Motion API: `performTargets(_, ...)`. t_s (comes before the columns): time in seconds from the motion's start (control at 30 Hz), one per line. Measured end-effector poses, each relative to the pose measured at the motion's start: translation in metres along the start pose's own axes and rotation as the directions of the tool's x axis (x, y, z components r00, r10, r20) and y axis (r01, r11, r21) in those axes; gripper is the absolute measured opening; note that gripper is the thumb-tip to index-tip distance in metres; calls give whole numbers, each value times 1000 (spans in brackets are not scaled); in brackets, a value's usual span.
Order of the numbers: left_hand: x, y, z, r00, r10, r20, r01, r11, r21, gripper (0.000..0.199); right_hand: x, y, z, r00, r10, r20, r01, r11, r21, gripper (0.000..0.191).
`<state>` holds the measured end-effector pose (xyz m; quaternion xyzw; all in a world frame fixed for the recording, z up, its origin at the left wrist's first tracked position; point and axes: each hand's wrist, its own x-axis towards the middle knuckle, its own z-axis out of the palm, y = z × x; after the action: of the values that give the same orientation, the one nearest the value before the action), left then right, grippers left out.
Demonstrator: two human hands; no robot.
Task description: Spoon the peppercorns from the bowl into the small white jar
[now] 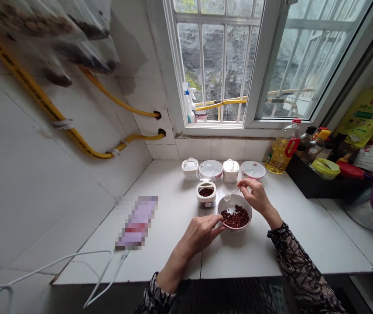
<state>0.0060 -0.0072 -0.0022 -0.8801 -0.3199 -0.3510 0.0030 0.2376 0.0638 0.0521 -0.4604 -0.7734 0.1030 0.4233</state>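
Note:
A white bowl (pixel 250 208) with dark red dried bits (pixel 235 217), perhaps peppercorns, stands on the white tiled counter. My left hand (pixel 202 231) grips its left rim, thumb and fingers around the edge. Above the bowl's far side, my right hand (pixel 254 194) pinches the handle of a small white spoon (pixel 228 197); the spoon's head hangs just inside the far left rim. Right behind and to the left of the bowl sits an open spice jar (pixel 206 201), its lid raised, with similar dark red bits inside.
Two lidded white jars (pixel 190 171) (pixel 231 172) and two bowls (pixel 213 167) (pixel 253 169) line the back. An oil bottle (pixel 279 152) and a black box (pixel 307 181) of condiments stand right. A blurred purple object (pixel 137 222) with a white cable (pixel 103 279) lies left.

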Motion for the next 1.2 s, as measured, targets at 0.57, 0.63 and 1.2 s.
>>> performTargets(0.57, -3, -1, 0, 1000, -17, 20, 17, 1000, 17, 20, -9, -4, 19, 959, 152, 239, -162, 987, 23, 23)
performTargets(0.63, -2, -1, -1, 1000, -20, 18, 20, 1000, 14, 22, -9, -6, 22, 965, 118, 233, -122, 993, 2, 23)
performTargets(1.2, -4, -3, 0, 1000, -10, 16, 10, 1000, 4, 21, -3, 4, 16, 891, 392, 230, -454, 800, 393, 16)
